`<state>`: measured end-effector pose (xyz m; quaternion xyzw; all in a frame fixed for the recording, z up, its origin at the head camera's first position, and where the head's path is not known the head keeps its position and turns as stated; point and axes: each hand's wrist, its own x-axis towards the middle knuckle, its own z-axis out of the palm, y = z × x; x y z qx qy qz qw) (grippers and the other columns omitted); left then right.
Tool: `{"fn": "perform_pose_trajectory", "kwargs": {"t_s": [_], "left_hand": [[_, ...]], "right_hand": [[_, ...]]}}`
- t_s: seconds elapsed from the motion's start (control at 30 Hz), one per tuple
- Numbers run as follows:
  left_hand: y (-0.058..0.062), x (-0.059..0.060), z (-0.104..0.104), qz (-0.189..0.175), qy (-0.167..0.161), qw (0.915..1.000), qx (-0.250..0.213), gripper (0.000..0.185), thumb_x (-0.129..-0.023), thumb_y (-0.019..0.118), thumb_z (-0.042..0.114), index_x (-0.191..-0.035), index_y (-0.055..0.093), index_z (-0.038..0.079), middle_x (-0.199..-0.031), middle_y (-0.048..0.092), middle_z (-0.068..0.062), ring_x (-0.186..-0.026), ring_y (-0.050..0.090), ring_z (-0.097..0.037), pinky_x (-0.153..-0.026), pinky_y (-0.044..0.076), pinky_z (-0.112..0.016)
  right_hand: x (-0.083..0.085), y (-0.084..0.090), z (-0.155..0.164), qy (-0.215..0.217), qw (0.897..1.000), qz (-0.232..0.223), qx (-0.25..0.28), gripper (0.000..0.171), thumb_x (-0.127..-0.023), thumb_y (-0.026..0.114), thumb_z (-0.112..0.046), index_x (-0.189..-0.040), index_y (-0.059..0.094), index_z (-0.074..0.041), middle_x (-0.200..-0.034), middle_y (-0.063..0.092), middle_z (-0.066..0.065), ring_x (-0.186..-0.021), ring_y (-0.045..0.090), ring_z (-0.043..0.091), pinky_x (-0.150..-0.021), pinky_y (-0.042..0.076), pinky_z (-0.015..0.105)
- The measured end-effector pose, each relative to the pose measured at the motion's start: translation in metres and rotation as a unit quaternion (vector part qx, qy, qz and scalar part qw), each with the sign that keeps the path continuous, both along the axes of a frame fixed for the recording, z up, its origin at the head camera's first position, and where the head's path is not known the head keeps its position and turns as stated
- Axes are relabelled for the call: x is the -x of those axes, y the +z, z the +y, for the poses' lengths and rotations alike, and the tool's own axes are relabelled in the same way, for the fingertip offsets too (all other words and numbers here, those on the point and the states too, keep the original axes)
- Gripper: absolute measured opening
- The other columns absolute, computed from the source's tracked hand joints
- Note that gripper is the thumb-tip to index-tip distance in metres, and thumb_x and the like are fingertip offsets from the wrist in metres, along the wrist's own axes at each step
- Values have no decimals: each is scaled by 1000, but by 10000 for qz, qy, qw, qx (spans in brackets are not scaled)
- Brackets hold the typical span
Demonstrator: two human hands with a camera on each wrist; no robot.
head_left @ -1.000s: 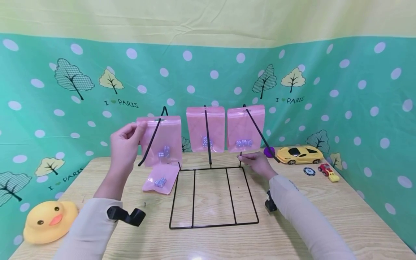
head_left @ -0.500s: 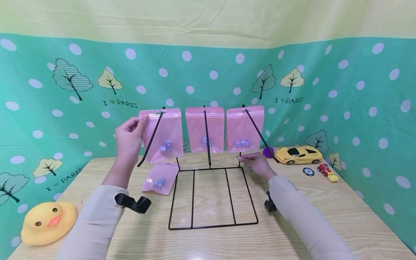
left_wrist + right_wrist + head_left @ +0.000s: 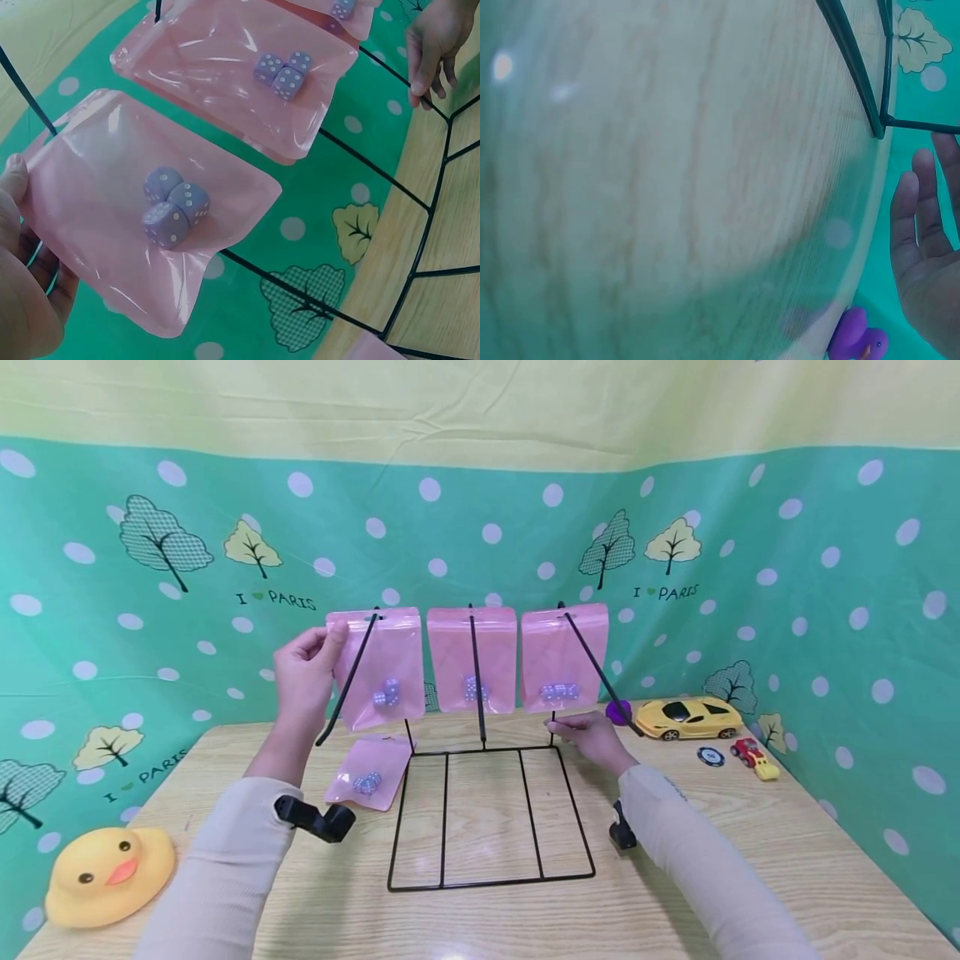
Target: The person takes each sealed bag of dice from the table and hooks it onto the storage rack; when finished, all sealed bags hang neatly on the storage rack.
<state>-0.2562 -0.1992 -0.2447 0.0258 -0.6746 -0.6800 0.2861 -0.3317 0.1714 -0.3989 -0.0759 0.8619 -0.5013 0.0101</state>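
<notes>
The left hand (image 3: 303, 670) pinches the upper left edge of a pink zip pouch (image 3: 378, 668) between thumb and curled fingers, the thumb tip lying on the pouch's top corner; the pouch hangs on the left prong (image 3: 348, 681) of a black wire display rack (image 3: 487, 814), and the left wrist view shows three lilac dice (image 3: 174, 206) bunched together inside it; a second pink pouch (image 3: 472, 658) hangs on the middle prong and a third pink pouch (image 3: 564, 656) on the right prong, each with dice at its bottom, the three side by side and near one another without clearly touching; the right hand (image 3: 592, 735) rests low at the rack's back right corner, fingers straight and relaxed, holding nothing, fingertips at the foot of the right upright, though whether they touch the wire cannot be told; a fourth pink pouch (image 3: 367, 772) with dice lies flat on the wooden table (image 3: 750, 860), just left of the rack's base and below the held pouch; the rack's flat grid base sits at the table's middle, its prongs rising from the back edge; a purple toy (image 3: 618, 711) stands just behind the right hand, with a yellow toy car (image 3: 690, 717) beside it near the back right corner; a poker chip (image 3: 710, 756) and a small red and yellow toy vehicle (image 3: 756, 756) lie in front of the car by the right edge; a yellow rubber duck (image 3: 105, 877) sits at the front left corner.
</notes>
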Motion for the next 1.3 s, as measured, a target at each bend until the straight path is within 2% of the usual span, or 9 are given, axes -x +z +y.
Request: {"fn": "perform_pose_trajectory", "kwargs": {"t_s": [0.1, 0.2, 0.53, 0.63, 0.8, 0.93, 1.13, 1.3], "left_hand": [[0, 0, 0, -18, 13, 10000, 16, 15, -95, 74, 32, -83, 73, 23, -75, 65, 6, -67, 55, -7, -59, 48, -14], [-1, 2, -1, -84, 36, 9999, 101, 15, -95, 73, 34, -84, 73, 23, -75, 65, 6, -67, 55, -7, -59, 48, -14], [-2, 8, -7, -292, -72, 9994, 178, 19, -93, 73, 40, -90, 73, 21, -76, 65, 6, -68, 54, -9, -60, 47, -15], [-2, 8, -8, -328, -47, 9987, 395, 21, -94, 71, 43, -94, 73, 22, -76, 66, 8, -71, 57, -8, -64, 49, -16], [-3, 6, -12, -370, -108, 9975, 585, 24, -96, 66, 47, -102, 71, 24, -85, 68, 11, -83, 62, -9, -78, 51, -19], [-8, 5, -19, -294, -288, 9980, 475, 19, -97, 68, 42, -101, 71, 24, -87, 70, 12, -87, 65, -7, -79, 53, -17], [-18, 0, -34, -133, -632, 9970, 427, 17, -99, 67, 37, -105, 71, 22, -92, 74, 14, -87, 69, -5, -74, 54, -14], [-28, -7, -47, -344, -423, 9958, 733, 28, -103, 58, 43, -117, 68, 20, -97, 72, 16, -90, 68, -3, -76, 54, -14]], "right_hand": [[0, -1, 0, -27, 10000, -9, 3, 35, -100, 68, -30, -124, 72, -4, -115, 71, 15, -94, 62, 24, -76, 53, 35], [0, -1, -1, -55, 10000, -11, 7, 35, -100, 69, -30, -123, 73, -5, -113, 72, 14, -96, 64, 23, -80, 54, 37], [0, -1, -1, -49, 10000, -26, -57, 36, -100, 68, -32, -124, 72, -6, -112, 71, 13, -96, 63, 24, -81, 54, 37], [-1, 0, -1, -43, 10000, -23, -79, 36, -100, 68, -32, -125, 72, -6, -114, 71, 14, -96, 63, 26, -80, 54, 37], [-1, 1, 0, -31, 10000, -37, -72, 37, -100, 67, -32, -126, 71, -5, -114, 70, 16, -96, 62, 28, -78, 54, 36], [-1, 0, 0, -28, 9999, -79, -58, 36, -100, 67, -32, -125, 72, -7, -117, 70, 15, -95, 62, 26, -78, 53, 35], [1, -1, 2, -23, 9999, -151, -42, 37, -101, 66, -33, -127, 71, -7, -116, 69, 17, -75, 54, 21, -73, 51, 35], [2, -2, 1, -23, 9998, -188, 11, 37, -101, 66, -33, -127, 70, -7, -115, 69, 19, -77, 56, 21, -73, 51, 34]]}}
